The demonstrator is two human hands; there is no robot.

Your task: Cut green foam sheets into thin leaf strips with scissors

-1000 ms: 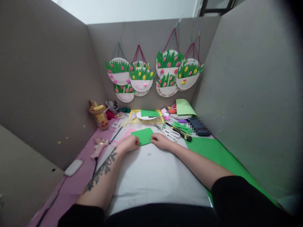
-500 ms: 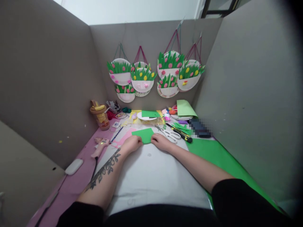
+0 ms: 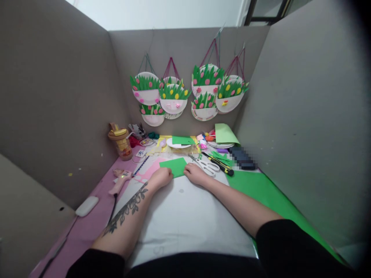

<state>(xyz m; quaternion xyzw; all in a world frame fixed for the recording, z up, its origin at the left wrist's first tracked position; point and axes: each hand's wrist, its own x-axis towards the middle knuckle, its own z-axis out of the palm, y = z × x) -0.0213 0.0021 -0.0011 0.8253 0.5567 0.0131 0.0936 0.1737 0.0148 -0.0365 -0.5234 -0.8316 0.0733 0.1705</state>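
Observation:
A sheet of green paper [image 3: 174, 166] lies between my two hands over the white work surface [image 3: 188, 216]. My left hand [image 3: 162, 177] is closed at the sheet's lower left edge, its fingertips pressed on the paper. At the right edge my right hand [image 3: 193, 173] pinches the sheet with curled fingers. Pink paper [image 3: 150, 170] sits just beyond my left hand. White-handled scissors [image 3: 209, 166] and a black-and-yellow utility knife [image 3: 223, 167] lie to the right of my right hand.
A pink glue gun [image 3: 121, 181] and a lidded drink cup [image 3: 121, 144] stand at the left. Green paper strips [image 3: 220, 157] and a dark phone-like object [image 3: 243, 158] lie at the right. Paper-plate flower baskets [image 3: 174, 105] hang on the grey back panel [image 3: 179, 46].
Both hands keep their hold on the green paper. The sheet's near edge looks slightly lower and flatter, and the whole view has shifted a little.

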